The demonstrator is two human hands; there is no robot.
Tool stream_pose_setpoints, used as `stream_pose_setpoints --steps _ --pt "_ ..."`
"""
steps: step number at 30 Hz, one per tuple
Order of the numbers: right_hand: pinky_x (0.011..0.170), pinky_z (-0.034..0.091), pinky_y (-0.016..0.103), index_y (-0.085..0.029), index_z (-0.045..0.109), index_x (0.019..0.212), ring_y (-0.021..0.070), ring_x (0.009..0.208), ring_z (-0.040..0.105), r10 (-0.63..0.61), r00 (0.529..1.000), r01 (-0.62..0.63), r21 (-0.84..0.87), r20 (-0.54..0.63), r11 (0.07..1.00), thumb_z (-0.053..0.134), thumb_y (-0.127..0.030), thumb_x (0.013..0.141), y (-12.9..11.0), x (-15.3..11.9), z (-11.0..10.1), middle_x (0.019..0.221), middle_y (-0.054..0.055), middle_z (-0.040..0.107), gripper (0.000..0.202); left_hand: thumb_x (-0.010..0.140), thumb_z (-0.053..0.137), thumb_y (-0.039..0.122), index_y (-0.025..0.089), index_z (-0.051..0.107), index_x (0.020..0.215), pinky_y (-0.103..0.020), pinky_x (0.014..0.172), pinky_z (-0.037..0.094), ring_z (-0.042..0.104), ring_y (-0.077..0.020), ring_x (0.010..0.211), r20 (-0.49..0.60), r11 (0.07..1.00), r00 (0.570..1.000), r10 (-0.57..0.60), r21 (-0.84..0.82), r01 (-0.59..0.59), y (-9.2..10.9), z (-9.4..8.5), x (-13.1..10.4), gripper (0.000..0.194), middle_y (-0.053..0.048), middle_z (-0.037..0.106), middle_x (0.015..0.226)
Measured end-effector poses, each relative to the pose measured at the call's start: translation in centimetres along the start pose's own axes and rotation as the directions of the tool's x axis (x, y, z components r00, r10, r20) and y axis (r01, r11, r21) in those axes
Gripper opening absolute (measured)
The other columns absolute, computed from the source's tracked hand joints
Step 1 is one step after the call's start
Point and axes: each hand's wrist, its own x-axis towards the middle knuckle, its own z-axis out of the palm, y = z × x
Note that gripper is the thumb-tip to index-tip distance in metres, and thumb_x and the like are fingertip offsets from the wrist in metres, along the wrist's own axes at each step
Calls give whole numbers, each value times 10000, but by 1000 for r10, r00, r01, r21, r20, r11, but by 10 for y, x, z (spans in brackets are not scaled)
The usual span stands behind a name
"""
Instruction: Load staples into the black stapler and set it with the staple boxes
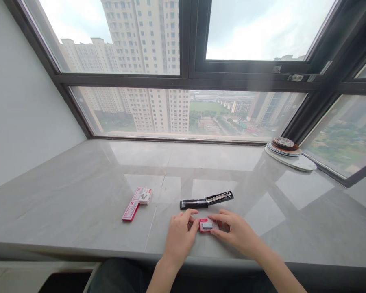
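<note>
A small red and white box (pixel 205 220) lies on the grey marble-look sill, with a short grey strip (pixel 207 226), likely staples, on top of it. At the box's left side is my left hand (pixel 183 232), its thumb and fingers curved towards it. My right hand (pixel 236 232) holds the right side of the box between thumb and fingers. Just beyond both hands lies a black stapler (pixel 195 203), opened out wide, with its metal channel showing.
Several small red and white boxes (pixel 130 211) sit together at the left. A stack of round plates (pixel 305 162) stands at the back right by the window. The sill's front edge (pixel 110 253) runs close below the hands.
</note>
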Motion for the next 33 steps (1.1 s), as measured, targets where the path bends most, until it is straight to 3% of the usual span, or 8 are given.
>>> stream_pose_setpoints --steps 4,6,8,11,15,21,33 --pt "682 451 282 -362 755 1205 168 696 584 -21 999 18 -72 -37 997 682 -475 900 -8 1 10 821 4 608 333 991 520 338 279 672 1067 -372 830 470 644 -203 754 -64 999 998 -11 30 13 -4 -8 2 180 9 702 795" --pt "684 451 277 -366 778 1150 161 684 585 -43 998 40 -66 -46 997 659 -470 924 -11 0 17 810 4 613 276 946 598 345 272 668 1093 -386 871 473 650 -229 886 -170 992 985 13 126 8 -13 -18 11 179 -21 711 930" --pt "683 448 273 -339 800 1060 157 674 583 -73 996 72 -30 -55 997 627 -457 950 -15 0 24 792 5 621 237 869 707 365 285 665 1169 -433 963 455 604 -280 1120 -214 975 976 49 224 0 -23 -27 23 313 -58 685 1178" --pt "651 432 272 -292 784 1039 157 652 566 -89 991 93 43 -98 995 604 -447 965 -25 6 29 754 3 619 248 826 770 406 343 693 1140 -513 1061 396 483 -323 1322 -125 959 989 79 281 -41 -33 -29 33 329 -39 593 1404" --pt "644 416 273 -281 764 1049 156 650 553 -86 980 96 52 -177 994 596 -393 971 -37 28 27 743 -5 625 217 856 752 423 373 706 1079 -554 1119 343 452 -312 1363 -68 963 993 99 258 -78 -33 -21 22 233 2 588 1422" --pt "686 419 272 -279 776 1019 162 688 584 -128 987 125 -34 -94 992 629 -345 942 -37 55 26 776 -3 670 179 855 759 424 369 709 1081 -586 1188 253 444 -303 1376 -79 964 992 96 256 -73 -29 -20 8 239 7 599 1401" --pt "683 399 273 -256 770 1116 170 704 588 -127 991 125 -71 -28 990 628 -359 931 -35 57 23 784 9 691 255 851 765 441 358 704 1082 -536 1219 220 415 -288 1402 -66 968 996 57 250 -39 -30 -21 7 253 24 590 1408"
